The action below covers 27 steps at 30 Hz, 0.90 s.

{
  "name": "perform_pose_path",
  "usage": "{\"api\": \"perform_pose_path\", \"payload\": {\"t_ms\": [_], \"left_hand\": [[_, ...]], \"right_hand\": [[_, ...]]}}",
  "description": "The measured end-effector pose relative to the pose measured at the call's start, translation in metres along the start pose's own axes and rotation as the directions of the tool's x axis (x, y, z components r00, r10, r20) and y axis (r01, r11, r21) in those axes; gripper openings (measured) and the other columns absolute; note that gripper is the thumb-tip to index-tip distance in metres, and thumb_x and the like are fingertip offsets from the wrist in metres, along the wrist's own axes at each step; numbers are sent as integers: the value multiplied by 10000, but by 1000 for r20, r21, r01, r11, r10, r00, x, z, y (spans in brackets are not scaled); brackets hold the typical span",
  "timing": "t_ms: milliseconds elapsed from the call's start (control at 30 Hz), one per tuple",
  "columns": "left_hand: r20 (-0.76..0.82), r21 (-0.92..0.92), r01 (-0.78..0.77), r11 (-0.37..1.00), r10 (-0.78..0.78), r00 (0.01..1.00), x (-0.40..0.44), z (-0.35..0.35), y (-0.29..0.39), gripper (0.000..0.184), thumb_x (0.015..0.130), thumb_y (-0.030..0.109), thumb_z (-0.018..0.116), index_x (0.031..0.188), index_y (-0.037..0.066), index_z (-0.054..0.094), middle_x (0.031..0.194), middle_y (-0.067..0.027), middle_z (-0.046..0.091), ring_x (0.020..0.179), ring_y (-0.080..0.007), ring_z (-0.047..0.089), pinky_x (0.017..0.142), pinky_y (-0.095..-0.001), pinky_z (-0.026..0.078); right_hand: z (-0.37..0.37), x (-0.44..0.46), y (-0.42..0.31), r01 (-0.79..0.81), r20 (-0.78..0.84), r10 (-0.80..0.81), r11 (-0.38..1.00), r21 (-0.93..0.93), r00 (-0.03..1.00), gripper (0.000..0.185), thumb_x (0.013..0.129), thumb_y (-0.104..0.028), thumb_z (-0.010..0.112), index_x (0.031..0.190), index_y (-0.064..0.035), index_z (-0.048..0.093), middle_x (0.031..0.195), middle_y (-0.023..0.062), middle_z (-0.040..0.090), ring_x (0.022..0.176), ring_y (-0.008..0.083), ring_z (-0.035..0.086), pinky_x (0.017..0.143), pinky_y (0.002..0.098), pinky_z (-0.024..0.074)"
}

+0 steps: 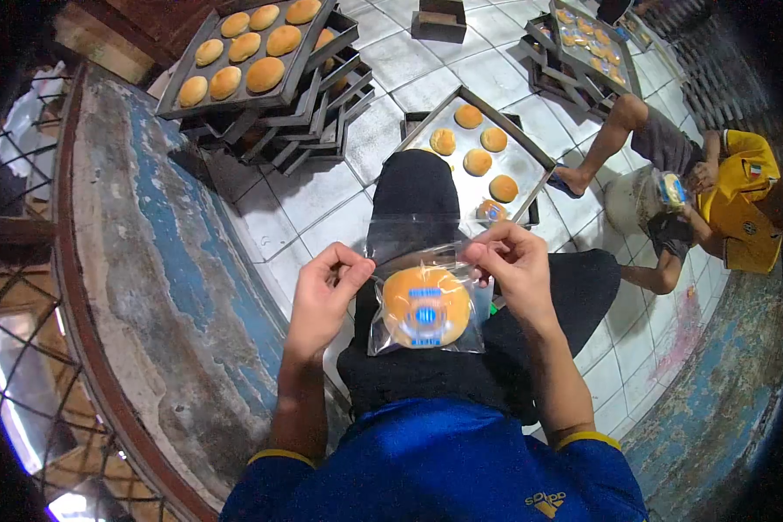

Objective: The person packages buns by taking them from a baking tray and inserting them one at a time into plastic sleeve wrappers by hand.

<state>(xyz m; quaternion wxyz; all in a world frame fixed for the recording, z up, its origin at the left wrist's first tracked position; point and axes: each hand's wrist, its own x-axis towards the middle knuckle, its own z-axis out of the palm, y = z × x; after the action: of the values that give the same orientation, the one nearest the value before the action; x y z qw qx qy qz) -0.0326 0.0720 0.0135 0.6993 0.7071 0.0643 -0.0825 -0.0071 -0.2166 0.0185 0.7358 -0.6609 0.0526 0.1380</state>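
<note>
A clear plastic bag (474, 335) with blue print hangs in front of my lap, and a round golden bun (400, 291) lies inside it. My left hand (326, 291) pinches the bag's upper left edge between thumb and fingertips. At the upper right edge, my right hand (518, 265) pinches the same bag, its fingers curled. Just beyond my knee is a metal tray (522, 161) holding several loose buns (477, 162). One bagged bun (491, 211) rests at that tray's near corner.
Stacked trays of buns (300, 74) stand at the upper left. Another stack (574, 87), topped with bagged buns, is at the upper right. A co-worker in a yellow shirt (748, 209) sits at right with a bagged bun. A small metal box (438, 21) sits on the tiled floor (322, 204).
</note>
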Motion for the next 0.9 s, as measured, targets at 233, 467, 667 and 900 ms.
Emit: {"api": "perform_pose_path", "payload": {"t_ms": [233,467,667,900], "left_hand": [[3,-2,-4,1000,4,1000,-19,-1,-30,142,1087,158,663,1003,49,628,819,96,422,780,-27,373,702,-206,338],[-48,19,330,944,-328,943,-58,4,-88,231,1085,241,619,973,40,617,820,71,458,789,-52,414,732,-241,372],[-3,-45,271,961,-272,962,-49,3,-118,148,1051,132,654,977,51,555,813,69,469,757,-34,418,695,-225,359],[-126,153,70,986,-51,991,-15,17,-118,277,1003,53,746,1099,58,487,798,60,438,720,-22,371,607,-237,314]], "right_hand": [[4,-10,27,202,-43,-219,948,-244,975,119,906,-90,859,923,9,797,842,25,784,711,34,640,652,213,490],[-7,-25,77,-120,75,148,948,-296,986,213,927,-189,862,911,10,788,810,5,755,686,19,563,606,215,419],[-19,1,84,-389,407,386,918,-78,828,432,993,-154,779,1372,14,657,908,12,733,815,57,636,794,223,507],[-37,3,42,-118,554,194,978,-170,810,305,1070,-29,505,1318,-15,682,1164,61,711,983,132,690,844,292,588]]}}
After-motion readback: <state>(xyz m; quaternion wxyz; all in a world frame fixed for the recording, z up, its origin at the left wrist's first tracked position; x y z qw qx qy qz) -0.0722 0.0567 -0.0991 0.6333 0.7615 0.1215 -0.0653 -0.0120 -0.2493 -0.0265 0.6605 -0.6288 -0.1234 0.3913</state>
